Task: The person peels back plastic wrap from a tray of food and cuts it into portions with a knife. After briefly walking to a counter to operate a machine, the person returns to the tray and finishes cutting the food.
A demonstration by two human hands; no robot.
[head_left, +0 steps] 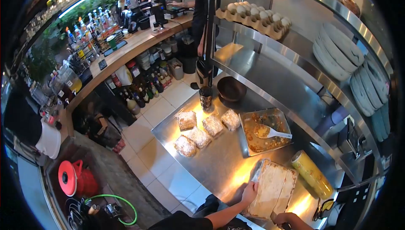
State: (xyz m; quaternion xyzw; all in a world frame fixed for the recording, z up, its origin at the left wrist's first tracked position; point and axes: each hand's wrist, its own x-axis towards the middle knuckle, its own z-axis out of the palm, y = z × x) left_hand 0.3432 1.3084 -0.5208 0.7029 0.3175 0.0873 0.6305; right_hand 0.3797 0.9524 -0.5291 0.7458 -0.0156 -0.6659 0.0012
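- Fingers of the left hand (249, 193) are bent together at the left edge of a pale rectangular baked slab (275, 183); whether they pinch that edge or merely rest against it, I cannot tell.
- Fingers of the right hand (287, 217) are curled at the slab's near right corner. Something dark and narrow shows beside them, too hidden to name, so I cannot tell how firmly they are closed or on what.
- The slab lies flat on the metal surface (219, 162), right in front of the person, between the left hand and a roll of plastic wrap (311, 174). A line runs lengthwise through its right part.
- Its left side has a shiny, clear border, either film or a dish wall.
- Judging by its look, the slab is fairly heavy for its thickness, soft inside and apt to crack or sag if lifted by one end. Support from below, along both long sides, seems safest; any film there could slip.
- Beyond it sits a glass baking dish (249, 144) with orange-brown residue and a white spoon (278, 134); five white-dusted square portions (199, 137) lie to its left.
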